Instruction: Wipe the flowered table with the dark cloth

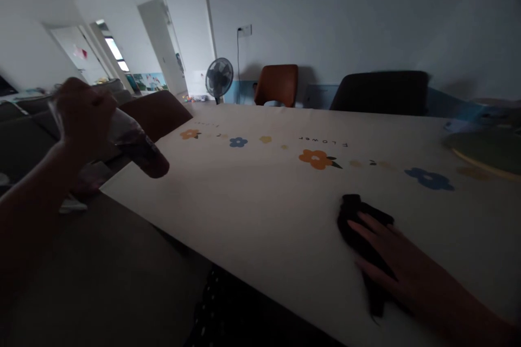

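Note:
My left hand (pixel 81 114) is raised at the left, off the table's edge, closed around a spray bottle (pixel 138 147) that points down and to the right towards the table. My right hand (pixel 391 260) lies flat, fingers spread, pressing a dark cloth (pixel 354 214) onto the white tablecloth (pixel 260 200) printed with flowers. The cloth is partly hidden under my fingers.
Brown chair (pixel 160 111) stands at the table's left corner, an orange chair (pixel 277 84) and a dark chair (pixel 380 92) along the far side. A round green plate (pixel 484 149) sits at the right edge. A fan (pixel 218 78) stands by the wall. A sofa lies at left.

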{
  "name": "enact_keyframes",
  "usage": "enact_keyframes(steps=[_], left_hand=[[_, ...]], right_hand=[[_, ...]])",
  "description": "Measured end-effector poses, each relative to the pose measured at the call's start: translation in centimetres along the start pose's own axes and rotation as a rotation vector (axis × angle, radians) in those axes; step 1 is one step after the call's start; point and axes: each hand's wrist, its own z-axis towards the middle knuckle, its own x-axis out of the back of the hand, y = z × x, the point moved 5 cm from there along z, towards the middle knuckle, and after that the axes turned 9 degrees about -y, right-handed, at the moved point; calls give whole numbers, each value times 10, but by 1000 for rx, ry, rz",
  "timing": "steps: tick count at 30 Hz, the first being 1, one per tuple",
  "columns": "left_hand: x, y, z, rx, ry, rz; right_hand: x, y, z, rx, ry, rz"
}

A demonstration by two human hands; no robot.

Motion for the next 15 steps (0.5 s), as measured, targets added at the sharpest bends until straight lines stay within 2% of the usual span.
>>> enact_keyframes(steps=[3,5,10,13,15], left_hand=[[4,15,-2,-87,21,30],[4,21,-2,-100,0,13],[4,23,-2,-52,-89,-37],[14,19,-3,-48,-68,-82],[22,15,-4,-50,-38,-86]], right_hand=[[0,-8,7,42,50,-42],[-2,-19,24,90,-1,-33],[0,-60,99,165,-189,50],[1,-90,139,170,-250,53],[-1,-117,157,234,-291,66]])
